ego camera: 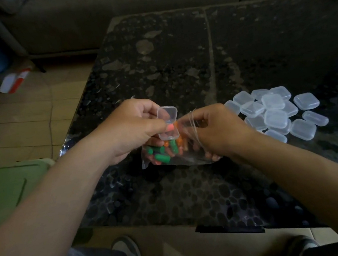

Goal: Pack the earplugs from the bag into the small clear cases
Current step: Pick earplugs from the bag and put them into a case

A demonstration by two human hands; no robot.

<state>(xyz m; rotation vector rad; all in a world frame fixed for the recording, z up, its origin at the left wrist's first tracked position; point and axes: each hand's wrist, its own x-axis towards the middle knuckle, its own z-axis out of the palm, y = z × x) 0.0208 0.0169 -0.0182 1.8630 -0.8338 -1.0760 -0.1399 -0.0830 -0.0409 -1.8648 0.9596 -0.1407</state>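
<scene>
Mid-frame: left hand (130,128) pinches the open case (168,115), light and likely brittle. Right hand (213,128) grips the limp bag (183,159). Earplugs (162,152) are probably squashy, so pinch gently.

Behind the open case (168,115), my left hand (130,128) hides its fingertips; my right hand (213,128) blurs its own behind the bag (189,159). The green lid (7,186) runs off left.

both forearms are reaching in from the lower corners, bare, and angling toward each other. the left hand (134,130) is curling with its back upward, thumb and fingers pinching an open clear case (168,123). the right hand (215,130) is sitting just beside it, fingers curling under and gripping the bag (167,160).
</scene>
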